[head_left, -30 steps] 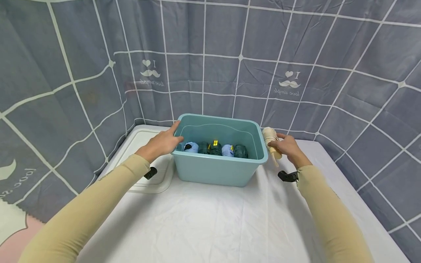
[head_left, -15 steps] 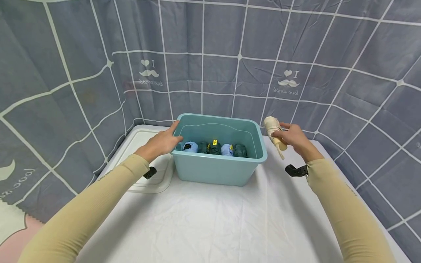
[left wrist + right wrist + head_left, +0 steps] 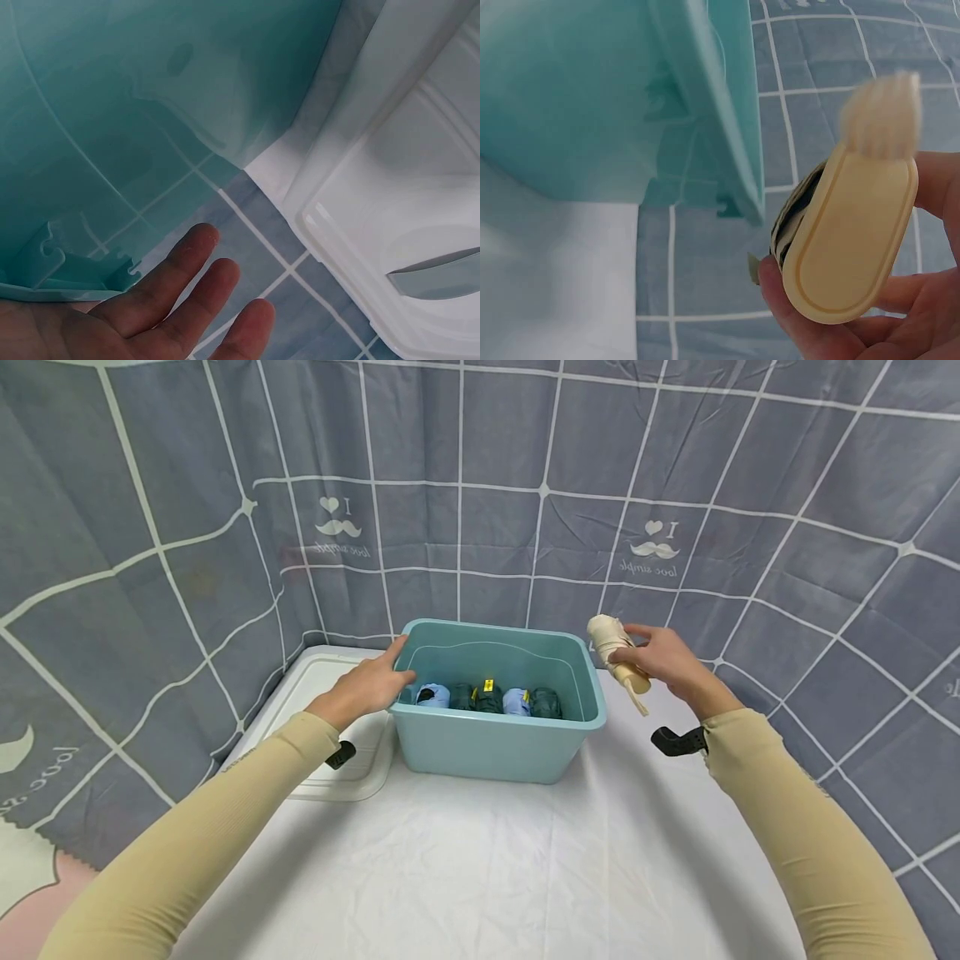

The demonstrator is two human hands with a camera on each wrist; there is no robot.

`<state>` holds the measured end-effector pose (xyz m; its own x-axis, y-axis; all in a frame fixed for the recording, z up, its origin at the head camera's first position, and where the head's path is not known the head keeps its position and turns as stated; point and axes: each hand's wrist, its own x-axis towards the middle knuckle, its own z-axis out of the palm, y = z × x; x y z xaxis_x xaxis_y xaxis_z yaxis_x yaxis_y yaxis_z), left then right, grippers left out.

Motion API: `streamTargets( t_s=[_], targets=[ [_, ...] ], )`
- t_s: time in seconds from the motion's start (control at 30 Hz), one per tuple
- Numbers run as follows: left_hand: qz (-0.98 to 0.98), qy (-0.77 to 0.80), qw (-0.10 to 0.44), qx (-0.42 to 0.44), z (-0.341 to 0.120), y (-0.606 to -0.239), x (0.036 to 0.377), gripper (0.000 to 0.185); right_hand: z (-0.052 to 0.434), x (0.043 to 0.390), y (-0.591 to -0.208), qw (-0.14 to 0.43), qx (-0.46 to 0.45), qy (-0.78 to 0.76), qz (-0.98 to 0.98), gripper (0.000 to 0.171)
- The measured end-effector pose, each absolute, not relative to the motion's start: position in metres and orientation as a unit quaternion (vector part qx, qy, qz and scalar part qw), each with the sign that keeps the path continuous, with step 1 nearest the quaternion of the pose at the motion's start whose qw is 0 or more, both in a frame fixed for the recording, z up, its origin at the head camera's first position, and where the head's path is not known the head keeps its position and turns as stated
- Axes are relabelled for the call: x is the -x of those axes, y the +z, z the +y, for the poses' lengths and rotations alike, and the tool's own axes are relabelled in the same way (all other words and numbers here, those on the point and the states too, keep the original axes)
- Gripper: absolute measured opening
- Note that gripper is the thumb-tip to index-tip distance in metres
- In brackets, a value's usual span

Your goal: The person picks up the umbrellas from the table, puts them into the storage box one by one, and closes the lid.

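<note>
My right hand (image 3: 663, 660) holds a cream folded umbrella (image 3: 611, 643) just right of the teal plastic storage box (image 3: 487, 747). The right wrist view shows the umbrella's flat oval handle end (image 3: 851, 240) with a blurred strap (image 3: 881, 116) on it, fingers and thumb at its sides. My left hand (image 3: 367, 689) rests at the box's left rim, thumb over the inside, other fingers outside. In the left wrist view these fingers (image 3: 225, 292) are fairly straight and spread below the rim. Inside the box lie several rolled bundles, blue (image 3: 516, 702) and dark green (image 3: 545, 702).
A white lid (image 3: 348, 777) lies on the table left of the box, partly behind my left hand. White cloth (image 3: 480, 860) covers the table. Grey checked curtains (image 3: 480, 543) stand close behind the box and along both sides.
My right hand has lifted the umbrella from beside the box's right wall, moving right and up, then slightly back left and tilting it. The left hand and box stay in place.
</note>
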<state>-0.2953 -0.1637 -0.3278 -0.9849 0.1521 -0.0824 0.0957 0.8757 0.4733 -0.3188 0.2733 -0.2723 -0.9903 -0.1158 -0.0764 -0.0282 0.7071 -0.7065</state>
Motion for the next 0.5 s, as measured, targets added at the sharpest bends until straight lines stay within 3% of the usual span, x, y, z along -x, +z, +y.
streamTargets(
  t_s=[0.5],
  targets=[
    [0.965, 0.245, 0.062, -0.064, -0.164, -0.329, 0.296, 0.078, 0.234, 0.320, -0.247, 0.104, 0.082, -0.354, 0.926, 0.076]
  ],
)
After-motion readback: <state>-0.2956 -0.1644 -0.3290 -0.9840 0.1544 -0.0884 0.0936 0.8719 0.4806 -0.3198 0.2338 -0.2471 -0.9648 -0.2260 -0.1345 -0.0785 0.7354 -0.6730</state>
